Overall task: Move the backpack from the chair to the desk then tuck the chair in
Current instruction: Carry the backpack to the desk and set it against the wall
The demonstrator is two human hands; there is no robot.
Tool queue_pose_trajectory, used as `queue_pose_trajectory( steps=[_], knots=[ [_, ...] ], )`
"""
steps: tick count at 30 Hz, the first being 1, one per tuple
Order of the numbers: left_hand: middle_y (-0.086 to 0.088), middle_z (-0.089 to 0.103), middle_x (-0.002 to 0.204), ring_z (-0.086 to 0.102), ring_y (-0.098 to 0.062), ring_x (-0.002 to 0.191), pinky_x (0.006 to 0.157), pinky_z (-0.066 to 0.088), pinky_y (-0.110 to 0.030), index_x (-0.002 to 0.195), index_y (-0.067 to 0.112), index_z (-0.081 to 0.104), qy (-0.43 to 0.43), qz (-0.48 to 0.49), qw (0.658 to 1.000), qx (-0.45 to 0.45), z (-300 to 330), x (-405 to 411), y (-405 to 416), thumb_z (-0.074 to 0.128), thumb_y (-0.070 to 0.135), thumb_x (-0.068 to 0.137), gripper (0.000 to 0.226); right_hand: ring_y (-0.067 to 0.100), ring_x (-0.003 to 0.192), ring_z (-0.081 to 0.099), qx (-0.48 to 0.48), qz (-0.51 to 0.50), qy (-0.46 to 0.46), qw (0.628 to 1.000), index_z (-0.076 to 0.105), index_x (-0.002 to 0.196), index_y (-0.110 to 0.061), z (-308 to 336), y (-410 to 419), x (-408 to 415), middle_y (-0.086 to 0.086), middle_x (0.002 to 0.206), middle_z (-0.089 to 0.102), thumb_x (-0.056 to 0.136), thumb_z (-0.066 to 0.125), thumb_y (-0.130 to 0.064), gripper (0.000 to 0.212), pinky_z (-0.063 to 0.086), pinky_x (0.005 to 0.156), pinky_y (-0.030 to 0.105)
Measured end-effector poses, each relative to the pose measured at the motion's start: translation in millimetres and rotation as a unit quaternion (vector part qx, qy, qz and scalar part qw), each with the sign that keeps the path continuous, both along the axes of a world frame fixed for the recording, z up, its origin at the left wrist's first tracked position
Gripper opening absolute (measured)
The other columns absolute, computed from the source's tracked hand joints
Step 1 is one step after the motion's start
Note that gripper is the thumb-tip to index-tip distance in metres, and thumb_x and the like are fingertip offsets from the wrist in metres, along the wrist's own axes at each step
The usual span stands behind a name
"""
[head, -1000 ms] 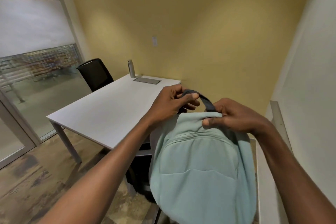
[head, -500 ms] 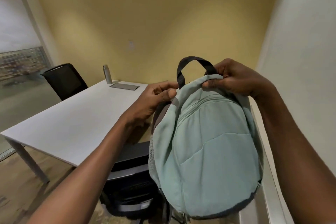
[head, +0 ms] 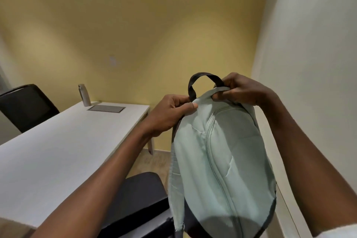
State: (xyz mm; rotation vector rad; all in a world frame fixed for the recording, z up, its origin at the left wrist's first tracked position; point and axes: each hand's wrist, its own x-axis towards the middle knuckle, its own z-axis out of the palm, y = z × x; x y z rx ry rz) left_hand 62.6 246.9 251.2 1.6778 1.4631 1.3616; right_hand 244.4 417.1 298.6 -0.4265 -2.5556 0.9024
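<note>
A pale green backpack (head: 222, 160) with a dark top loop hangs in the air, held up by both hands. My left hand (head: 170, 114) pinches the top fabric at the left of the loop. My right hand (head: 241, 91) grips the top edge at the right of the loop. Below the pack is the dark seat of a chair (head: 139, 195), with nothing on it. The white desk (head: 58, 150) stretches to the left of the pack.
At the desk's far end stand a metal bottle (head: 84, 94) and a grey rectangular inset panel (head: 106, 108). A second black chair (head: 25, 106) stands behind the desk at the left. A white wall (head: 309, 83) is close on the right.
Both hands have lifted the backpack higher, off the chair seat, which now shows bare. The view has swung to the right and closer to the desk.
</note>
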Motion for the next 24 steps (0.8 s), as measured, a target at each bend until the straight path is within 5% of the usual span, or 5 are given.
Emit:
queue_pose_trajectory(
  steps=[9,12,18,24],
  knots=[
    [-0.008,0.074,0.086,0.069,-0.016,0.067,0.057,0.054,-0.027,0.110,-0.001,0.069,-0.007,0.019,1.000,-0.017,-11.3,-12.5,90.8,0.051,0.017,0.103,0.026,-0.002,0.044,0.048,-0.017,-0.013,-0.023,0.999,0.072,0.089,0.003,-2.9,92.4,-17.0,-0.015,0.049,0.056,0.089,0.070,-0.009,0.012,0.035,0.046,0.014],
    [-0.009,0.073,0.086,0.067,-0.015,0.066,0.055,0.052,-0.024,0.110,0.000,0.070,0.013,0.036,0.999,-0.014,-10.1,-18.6,124.4,0.051,0.017,0.103,0.026,0.006,0.060,0.056,-0.022,0.007,-0.015,1.000,0.074,0.084,-0.005,-5.5,129.2,-25.3,-0.008,0.065,0.064,0.088,0.072,-0.012,0.008,0.042,0.057,0.024],
    [0.004,0.067,0.075,0.058,-0.009,0.064,0.055,0.043,-0.025,0.090,0.014,0.071,0.058,0.108,0.992,-0.002,-9.2,-47.4,188.5,0.054,0.021,0.102,0.022,0.015,0.075,0.056,-0.025,0.055,0.000,0.998,0.070,0.092,0.009,-5.6,203.3,-63.3,0.007,0.081,0.063,0.089,0.070,-0.012,0.022,0.043,0.068,0.031],
    [-0.023,0.071,0.105,0.066,-0.029,0.087,0.078,0.049,-0.042,0.108,0.011,0.069,0.088,0.189,0.978,0.008,-14.2,-86.8,232.6,0.048,0.037,0.093,0.037,0.015,0.075,0.054,-0.015,0.089,-0.002,0.996,0.069,0.091,0.005,-12.1,253.6,-120.6,0.004,0.081,0.060,0.081,0.072,-0.033,0.039,0.041,0.070,0.034]
  ],
)
